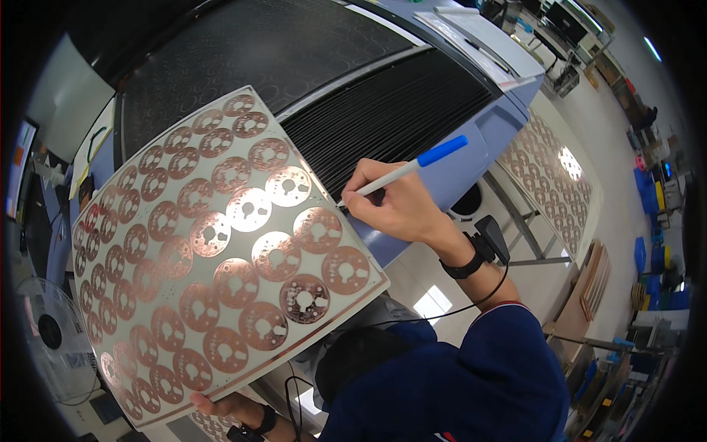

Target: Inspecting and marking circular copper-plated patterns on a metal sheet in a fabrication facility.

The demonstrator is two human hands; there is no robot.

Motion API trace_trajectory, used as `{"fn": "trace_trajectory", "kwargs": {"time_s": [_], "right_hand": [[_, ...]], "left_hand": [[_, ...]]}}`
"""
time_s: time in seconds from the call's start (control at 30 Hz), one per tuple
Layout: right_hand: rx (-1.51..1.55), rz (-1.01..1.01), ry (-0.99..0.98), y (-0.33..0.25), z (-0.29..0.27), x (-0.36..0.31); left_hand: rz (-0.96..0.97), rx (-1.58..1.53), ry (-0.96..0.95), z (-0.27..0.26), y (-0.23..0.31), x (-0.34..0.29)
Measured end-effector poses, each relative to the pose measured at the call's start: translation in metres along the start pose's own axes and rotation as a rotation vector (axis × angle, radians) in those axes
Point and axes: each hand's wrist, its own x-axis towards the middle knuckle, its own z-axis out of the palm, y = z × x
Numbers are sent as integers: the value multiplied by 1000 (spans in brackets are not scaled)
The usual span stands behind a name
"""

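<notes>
A large pale circuit board panel (213, 287), covered with rows of round copper patterns, is tilted in front of me. My left hand (219, 404) grips its lower edge, thumb over the face; the other fingers are mostly hidden beneath. In my right hand (398, 202) is a white pen (394, 179) with a blue end, pinched between thumb and fingers. Its tip is down at the panel's right edge, close to the copper rings there. Whether the tip touches the surface I cannot tell. The panel's upper part lies over the machine's dark bed.
Behind the panel stands a blue-grey machine (471, 147) with a ribbed black section (398, 103). Papers and a pen lie on its far right corner. A second copper-patterned panel (549, 177) rests on a rack at right. A fan (51, 331) stands left, near a monitor (20, 169).
</notes>
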Motion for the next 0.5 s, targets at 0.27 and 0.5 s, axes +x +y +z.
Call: {"fn": "trace_trajectory", "kwargs": {"time_s": [0.27, 0.5], "right_hand": [[16, -26, 0, 1, 2, 1], [7, -39, 0, -4, 2, 0]], "left_hand": [[-9, -80, -49, -12, -4, 15], [52, -43, -18, -18, -7, 25]]}}
